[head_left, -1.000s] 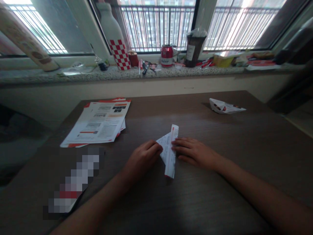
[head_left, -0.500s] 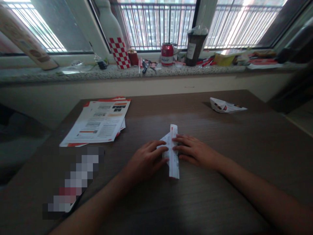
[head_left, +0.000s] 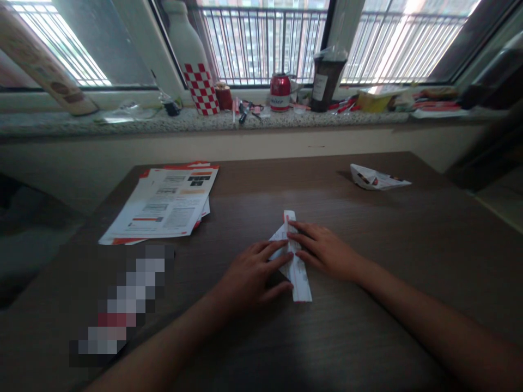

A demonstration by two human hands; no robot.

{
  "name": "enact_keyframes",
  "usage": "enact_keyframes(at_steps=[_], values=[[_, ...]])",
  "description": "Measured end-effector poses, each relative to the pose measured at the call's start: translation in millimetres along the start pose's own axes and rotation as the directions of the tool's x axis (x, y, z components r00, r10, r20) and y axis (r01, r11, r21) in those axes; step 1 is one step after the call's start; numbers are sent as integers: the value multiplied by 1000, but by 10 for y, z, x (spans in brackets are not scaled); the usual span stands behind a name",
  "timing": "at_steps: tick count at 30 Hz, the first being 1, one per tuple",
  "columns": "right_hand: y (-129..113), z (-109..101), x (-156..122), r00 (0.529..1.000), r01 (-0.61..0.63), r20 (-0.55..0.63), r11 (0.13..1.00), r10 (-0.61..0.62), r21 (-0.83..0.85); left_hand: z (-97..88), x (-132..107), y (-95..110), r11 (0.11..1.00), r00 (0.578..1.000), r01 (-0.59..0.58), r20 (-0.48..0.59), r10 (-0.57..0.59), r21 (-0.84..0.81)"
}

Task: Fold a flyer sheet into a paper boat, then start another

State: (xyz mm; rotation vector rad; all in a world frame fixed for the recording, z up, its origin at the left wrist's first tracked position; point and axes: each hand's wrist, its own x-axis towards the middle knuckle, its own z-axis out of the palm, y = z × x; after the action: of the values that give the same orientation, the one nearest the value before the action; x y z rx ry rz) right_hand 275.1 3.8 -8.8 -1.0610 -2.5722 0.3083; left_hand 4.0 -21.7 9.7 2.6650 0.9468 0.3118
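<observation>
A narrow folded sheet of printed white paper [head_left: 299, 277] with red edges lies on the dark wooden table [head_left: 368, 305] in front of me. My left hand [head_left: 253, 275] rests flat on its left side, fingers stretched out and spread. My right hand [head_left: 322, 250] presses on the paper's upper part from the right, fingers extended and lying on it. Both hands touch the paper; neither grips it.
A stack of printed leaflets [head_left: 163, 204] lies at the table's left. A finished folded paper piece [head_left: 378, 178] sits at the far right. On the windowsill stand a checkered bottle [head_left: 196, 65], a red can [head_left: 280, 92] and a dark cup [head_left: 324, 81].
My left hand uncurled and flattened onto the paper. The paper's lower end swung slightly to the right, and its raised left flap was pressed down flatter.
</observation>
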Motion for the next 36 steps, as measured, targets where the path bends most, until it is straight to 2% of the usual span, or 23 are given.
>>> enact_keyframes(at_steps=[14,21,25,30,36], values=[[-16,72,84,996,-52,-68,997,56,64,29,64,48,997,997,46,-65,-50,-61],[-12,75,63,995,-81,-44,990,87,118,-2,73,65,997,997,60,-48,-63,-54],[-9,77,34,997,-72,-27,989,76,126,60,58,82,993,991,100,-78,-105,-66],[-21,56,21,997,-67,-18,990,70,128,123,15,62,991,988,96,-116,-106,-96],[-27,31,28,998,-64,-17,992,66,107,99,11,85,992,989,118,-85,-122,-48]])
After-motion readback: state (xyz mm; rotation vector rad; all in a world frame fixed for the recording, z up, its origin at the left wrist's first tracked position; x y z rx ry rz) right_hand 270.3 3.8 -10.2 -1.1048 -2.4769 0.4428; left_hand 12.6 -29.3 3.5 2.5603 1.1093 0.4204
